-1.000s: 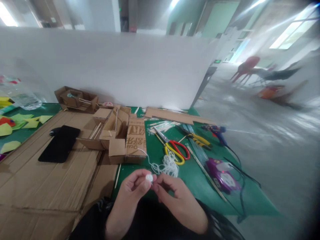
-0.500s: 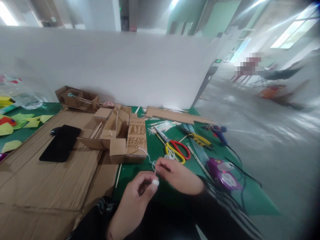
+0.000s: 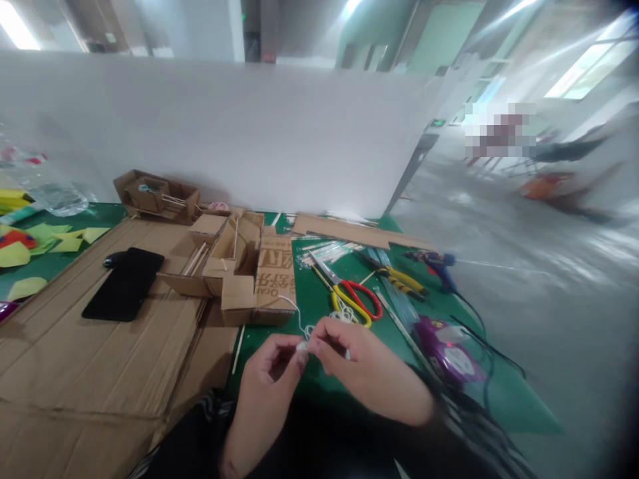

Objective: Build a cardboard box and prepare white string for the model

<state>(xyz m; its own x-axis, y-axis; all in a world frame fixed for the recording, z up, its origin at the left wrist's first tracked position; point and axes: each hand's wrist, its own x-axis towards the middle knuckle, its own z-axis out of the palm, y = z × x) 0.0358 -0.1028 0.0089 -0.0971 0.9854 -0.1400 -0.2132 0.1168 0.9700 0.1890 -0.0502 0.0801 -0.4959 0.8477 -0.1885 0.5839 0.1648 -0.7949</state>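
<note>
My left hand [image 3: 267, 389] is closed, pinching a small white wad [image 3: 301, 346] between thumb and forefinger; whether it is wound string I cannot tell. Against it, the fingertips of my right hand [image 3: 367, 369] are pressed together on the white string [image 3: 298, 311]. That string runs up to the near edge of a cardboard box construction [image 3: 274, 283], and more of it lies loosely looped beyond my right hand. Scissors [image 3: 354, 298] with a red and a yellow handle rest half open just past the loops.
Pliers [image 3: 399, 279], a blue glue gun [image 3: 434, 263] and a purple device [image 3: 449, 352] with a cord are on the right of the green table [image 3: 519, 406]. Left, a black phone-like slab [image 3: 124, 285] lies on cardboard sheets [image 3: 100, 362]. A white partition [image 3: 239, 133] stands behind.
My hands have come together at the white wad; my right fingertips moved down and now meet my left ones. The string between them has shortened. The view has shifted slightly.
</note>
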